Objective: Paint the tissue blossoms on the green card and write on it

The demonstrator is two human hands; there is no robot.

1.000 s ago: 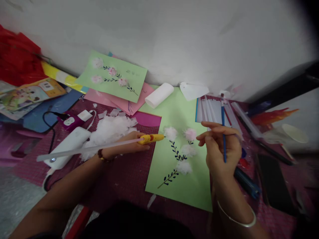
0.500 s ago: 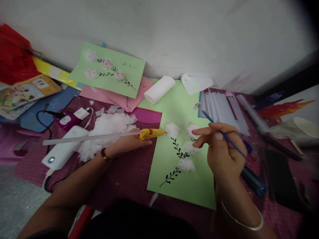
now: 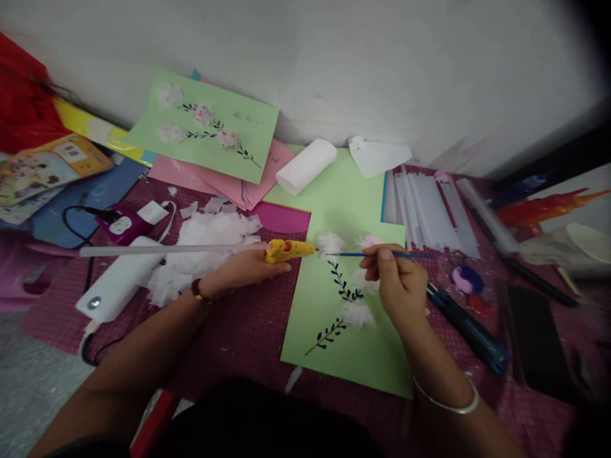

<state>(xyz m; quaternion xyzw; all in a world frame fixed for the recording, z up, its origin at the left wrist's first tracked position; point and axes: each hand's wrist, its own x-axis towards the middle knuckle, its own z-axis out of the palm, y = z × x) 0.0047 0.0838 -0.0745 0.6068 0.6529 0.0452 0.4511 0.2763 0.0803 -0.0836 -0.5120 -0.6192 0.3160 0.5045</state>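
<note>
My left hand (image 3: pixel 241 270) is closed around a yellow glue gun (image 3: pixel 286 250) with a long clear glue stick trailing left; its nozzle points at a white tissue flower (image 3: pixel 329 242) on the light green sheet (image 3: pixel 334 343). My right hand (image 3: pixel 398 286) pinches a thin blue paintbrush (image 3: pixel 382 255) held level, its tip aimed left at the same flower. The sheet carries painted dark leafy stems (image 3: pixel 344 286) and several white and pink tissue puffs, partly hidden under my right hand.
A heap of white tissue scraps (image 3: pixel 200 245) and a white power bank (image 3: pixel 117 280) lie left. A finished green flower card (image 3: pixel 205 127), a white roll (image 3: pixel 305 166), clear glue sticks (image 3: pixel 424 210), blue pens (image 3: pixel 470 331), a dark phone (image 3: pixel 537 346) and a paper cup (image 3: pixel 582 245) surround the sheet.
My right hand swung the paintbrush down from upright to level, tip now pointing left at the white flower, and moved lower onto the sheet. My left hand kept holding the glue gun in place.
</note>
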